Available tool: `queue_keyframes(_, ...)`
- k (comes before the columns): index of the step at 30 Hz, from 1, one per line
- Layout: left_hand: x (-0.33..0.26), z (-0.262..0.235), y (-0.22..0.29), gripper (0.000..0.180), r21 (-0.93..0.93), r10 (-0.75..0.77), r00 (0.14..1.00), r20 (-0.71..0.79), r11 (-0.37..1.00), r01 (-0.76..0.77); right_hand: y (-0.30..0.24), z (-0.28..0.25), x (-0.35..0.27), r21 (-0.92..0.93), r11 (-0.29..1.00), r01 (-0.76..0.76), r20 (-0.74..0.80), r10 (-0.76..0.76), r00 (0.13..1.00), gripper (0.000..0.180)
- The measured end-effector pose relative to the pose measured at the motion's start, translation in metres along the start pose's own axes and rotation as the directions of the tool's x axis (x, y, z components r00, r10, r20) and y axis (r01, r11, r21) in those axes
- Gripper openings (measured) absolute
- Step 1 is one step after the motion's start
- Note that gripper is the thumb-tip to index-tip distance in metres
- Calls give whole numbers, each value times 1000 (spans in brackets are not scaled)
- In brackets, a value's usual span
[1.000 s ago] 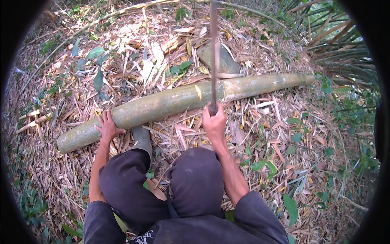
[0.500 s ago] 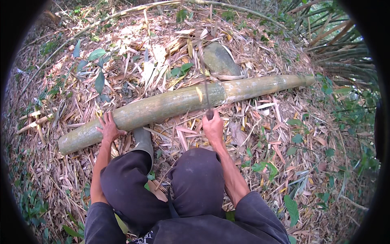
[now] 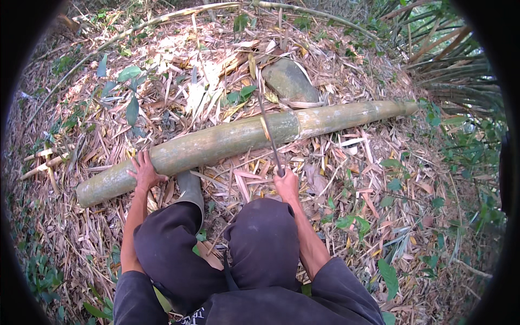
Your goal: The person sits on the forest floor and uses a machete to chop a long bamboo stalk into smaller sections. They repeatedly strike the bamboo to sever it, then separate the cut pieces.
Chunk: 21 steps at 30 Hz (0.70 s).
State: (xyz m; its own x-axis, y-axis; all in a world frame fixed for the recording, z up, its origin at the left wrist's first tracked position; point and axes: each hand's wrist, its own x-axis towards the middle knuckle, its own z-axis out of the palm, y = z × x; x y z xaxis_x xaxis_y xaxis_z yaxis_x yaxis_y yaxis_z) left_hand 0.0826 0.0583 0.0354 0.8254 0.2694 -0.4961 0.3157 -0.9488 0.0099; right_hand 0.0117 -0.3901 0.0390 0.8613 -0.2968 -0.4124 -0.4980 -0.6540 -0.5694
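Note:
A thick green bamboo pole (image 3: pixel 216 142) lies slantwise across the leaf litter in front of my knees, its right end farther away. My left hand (image 3: pixel 145 172) rests on it near its left end, fingers spread and pressing on the near side. My right hand (image 3: pixel 287 184) is closed round the handle of a machete (image 3: pixel 274 153), just on the near side of the pole. The thin dark blade points away from me and lies across the pole at a pale yellow cut (image 3: pixel 265 129), left of the joint ring. How deep the edge sits I cannot tell.
A greyish stone (image 3: pixel 291 81) stands behind the pole. My boot (image 3: pixel 189 189) reaches under the pole near my left hand. Crossed sticks (image 3: pixel 50 162) stand at the left. A long bent stem (image 3: pixel 162 19) arches along the back, with bamboo stalks (image 3: pixel 460 76) at far right.
My right hand has come down and nearer to me with the machete. The blade, upright and blurred before, now lies across the pole at the cut. My left hand stays put.

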Motion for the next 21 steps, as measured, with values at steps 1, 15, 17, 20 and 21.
queue_keyframes(1, 1, 1, -1, 130, -6, 1, 1000, -1, 1000, -1, -22, -15, -3, 137, 990, -18, -19, 21, 1000, 24)
queue_keyframes(15, 1, 0, 5, 131, -9, 10, 1000, -21, 1000, -11, 54, -2, 6, 132, 986, -101, 40, 96, 995, 20)
queue_keyframes(17, 5, 1, -1, 132, 4, 12, 1000, -12, 1000, -12, 51, -5, 9, 201, 964, -174, 122, 152, 981, 17)
queue_keyframes(20, 7, 5, -7, 132, 3, -5, 1000, -15, 1000, 5, -9, -26, 9, 260, 961, -98, 6, 100, 995, 25)
queue_keyframes(21, 5, 2, -5, 131, -9, -8, 1000, -11, 1000, 8, -38, -39, 10, 290, 955, -55, -67, 78, 995, 27)
